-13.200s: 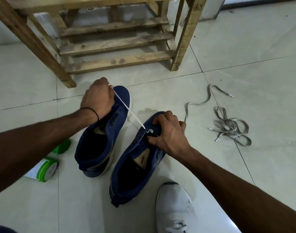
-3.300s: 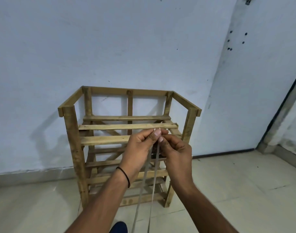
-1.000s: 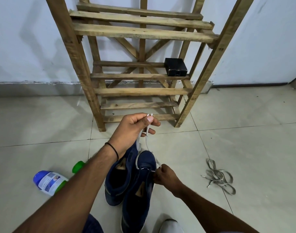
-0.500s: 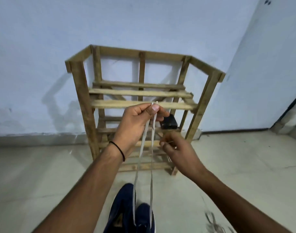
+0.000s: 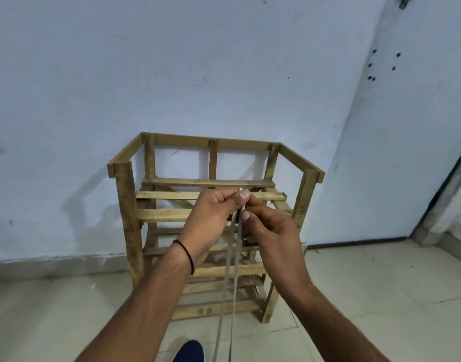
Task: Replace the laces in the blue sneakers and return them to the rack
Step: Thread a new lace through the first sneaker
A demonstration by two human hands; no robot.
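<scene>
Now | left hand [image 5: 211, 218], right hand [image 5: 274, 232]: pinching two lace strands [image 5: 235, 283] | one rack [image 5: 125, 218]

- A pale, scuffed back wall [image 5: 172, 74] fills most of the view.
- A side wall [image 5: 375, 165] meets it at the right, dotted with small dark holes [image 5: 384, 65].
- Light glossy tiles cover the floor [image 5: 381, 296].
- A slatted wooden rack [image 5: 125, 218] stands against the back wall.
</scene>
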